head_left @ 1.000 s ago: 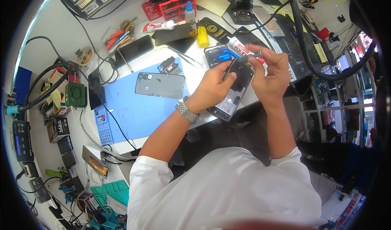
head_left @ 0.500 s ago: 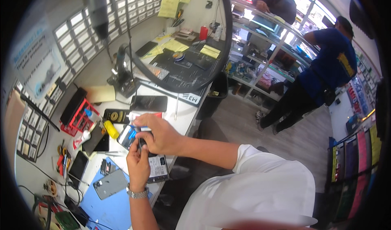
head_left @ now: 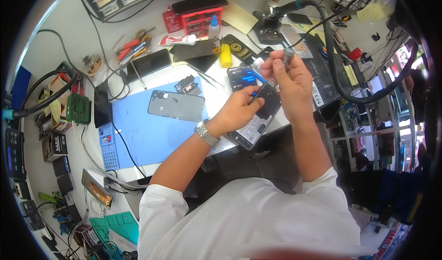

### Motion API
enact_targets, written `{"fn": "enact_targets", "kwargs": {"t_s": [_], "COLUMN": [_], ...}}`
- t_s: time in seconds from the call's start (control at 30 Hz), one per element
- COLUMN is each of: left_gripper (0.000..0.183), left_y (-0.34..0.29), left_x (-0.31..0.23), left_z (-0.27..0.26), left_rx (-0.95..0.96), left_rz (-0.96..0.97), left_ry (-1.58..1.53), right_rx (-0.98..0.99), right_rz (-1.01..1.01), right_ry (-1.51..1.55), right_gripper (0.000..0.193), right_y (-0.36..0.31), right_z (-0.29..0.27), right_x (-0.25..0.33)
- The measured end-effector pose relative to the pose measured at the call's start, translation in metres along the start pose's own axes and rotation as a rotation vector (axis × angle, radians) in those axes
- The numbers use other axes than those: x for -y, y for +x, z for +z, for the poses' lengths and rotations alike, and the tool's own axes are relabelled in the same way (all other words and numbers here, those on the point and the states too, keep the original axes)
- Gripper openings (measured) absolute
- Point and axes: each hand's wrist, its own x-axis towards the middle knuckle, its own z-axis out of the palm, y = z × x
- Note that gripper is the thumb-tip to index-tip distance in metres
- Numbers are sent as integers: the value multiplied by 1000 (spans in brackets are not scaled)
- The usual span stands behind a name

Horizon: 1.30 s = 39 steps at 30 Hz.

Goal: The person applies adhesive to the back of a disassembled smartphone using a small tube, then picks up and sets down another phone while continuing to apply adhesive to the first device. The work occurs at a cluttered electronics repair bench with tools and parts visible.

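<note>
In the middle of the bench, my left hand (head_left: 239,110) has its fingers closed on the upper part of an opened smartphone (head_left: 251,133), whose inside with a white-labelled battery faces up. The smartphone lies tilted near the bench's front edge. Just to its right and above it, my right hand (head_left: 294,82) pinches a grey cylindrical tool (head_left: 287,55); the tool's lower end is hidden. Behind my left hand rests a second phone (head_left: 241,78) with its screen lit. A dark grey phone back cover (head_left: 176,105) lies on the blue mat (head_left: 147,140), beside a small black phone part (head_left: 188,85).
A yellow bottle (head_left: 225,56), a white-and-red tube (head_left: 177,40) and a red drawer box (head_left: 197,24) stand farther back. A thick black cable arm (head_left: 329,52) arches at the right. Loose cables and a green fan (head_left: 79,108) are at the left.
My view has swung left and down over the bench. My right hand has come apart from my left and is raised with the grey tool. My left hand stays at the opened smartphone.
</note>
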Motion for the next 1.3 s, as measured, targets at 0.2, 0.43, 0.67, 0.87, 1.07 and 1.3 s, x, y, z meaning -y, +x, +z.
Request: {"fn": "enact_targets", "kwargs": {"t_s": [0.2,0.43,0.67,0.87,1.07,1.3], "left_gripper": [31,44,39,38,40,37], "left_y": [-4,-6,0,-3,-2,-1], "left_x": [2,7,8,7,6,-6], "left_z": [3,-7,-10,-10,-12,-2], "left_rx": [-117,-133,-106,-149,-126,-267], "left_rz": [506,317,311,247,234,435], "left_ry": [162,543,470,471,536,106], "right_rx": [295,668,741,804,780,363], "right_rz": [-444,-9,-116,-50,-45,-281], "right_ry": [-453,-354,-604,-653,-638,-15], "right_gripper": [25,42,58,57,58,66], "right_y": [14,46,59,62,57,31], "right_z": [70,129,145,148,144,75], "right_x": [9,-24,-56,-59,-42,-8]}}
